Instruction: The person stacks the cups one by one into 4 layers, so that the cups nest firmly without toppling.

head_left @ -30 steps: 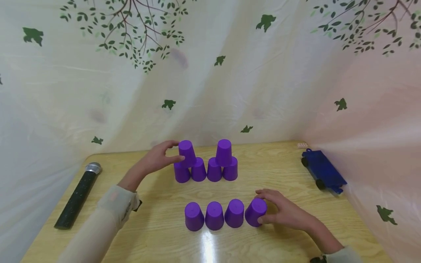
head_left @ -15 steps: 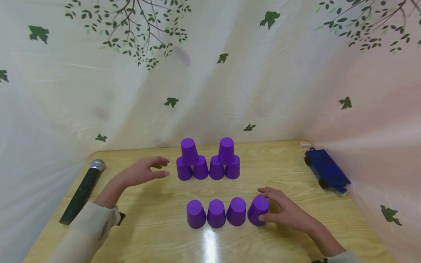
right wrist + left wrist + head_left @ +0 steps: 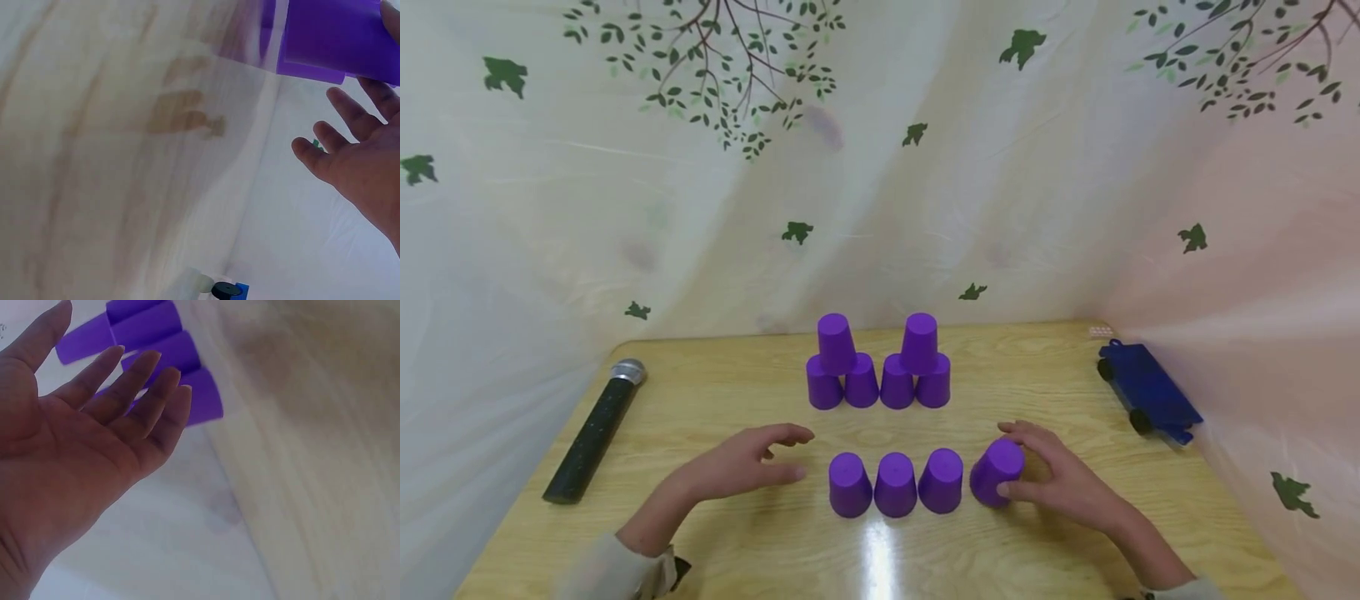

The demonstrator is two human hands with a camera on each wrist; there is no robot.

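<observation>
My right hand (image 3: 1063,479) grips the rightmost purple plastic cup (image 3: 997,472) of the front row between thumb and fingers. This upside-down cup leans a little and stands slightly apart from its neighbour (image 3: 941,481). In the right wrist view the cup (image 3: 344,37) is between the thumb and fingers, partly cut off by the frame edge. My left hand (image 3: 733,462), fingers loosely extended, holds nothing and hovers left of the row's leftmost cup (image 3: 850,485). Its palm and spread fingers (image 3: 131,394) show in the left wrist view, with purple cups behind.
Behind the row stand two three-cup pyramids, left (image 3: 835,346) and right (image 3: 920,346), side by side. A black microphone (image 3: 597,433) lies at the table's left. At the right edge is a blue toy cart (image 3: 1150,389). A patterned white curtain (image 3: 880,208) hangs behind the wooden table (image 3: 760,542).
My left hand has let go of the left pyramid's top cup and come back toward the front row. The cup in my right hand has shifted slightly right, widening the gap.
</observation>
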